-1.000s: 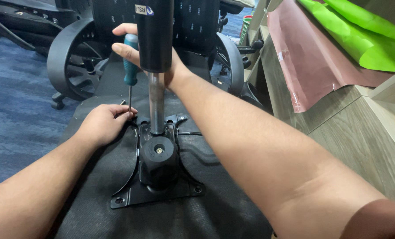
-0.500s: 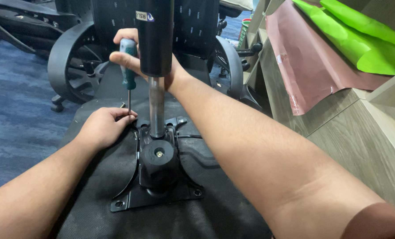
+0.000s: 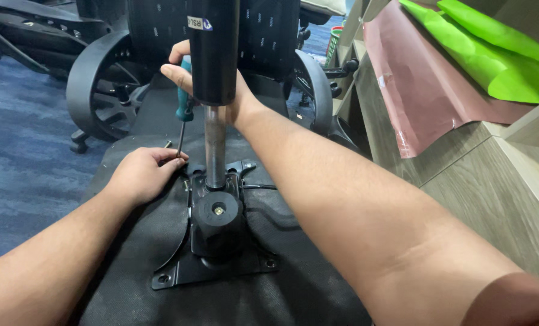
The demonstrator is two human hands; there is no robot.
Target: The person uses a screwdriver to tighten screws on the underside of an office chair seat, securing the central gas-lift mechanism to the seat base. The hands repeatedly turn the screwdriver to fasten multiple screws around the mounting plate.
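Barely shifted, right hand (image 3: 188,72) grips screwdriver (image 3: 185,108); left hand (image 3: 142,175) pinches its tip.

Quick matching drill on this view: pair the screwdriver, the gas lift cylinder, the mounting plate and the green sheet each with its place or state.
1. screwdriver
2. gas lift cylinder
3. mounting plate
4. green sheet

A. lies flat on the black seat underside
B. rests on the shelf at right
C. gripped by the right hand, tip steadied by the left hand
D. stands upright in the black mechanism

Pairs: 1-C, 2-D, 3-A, 4-B
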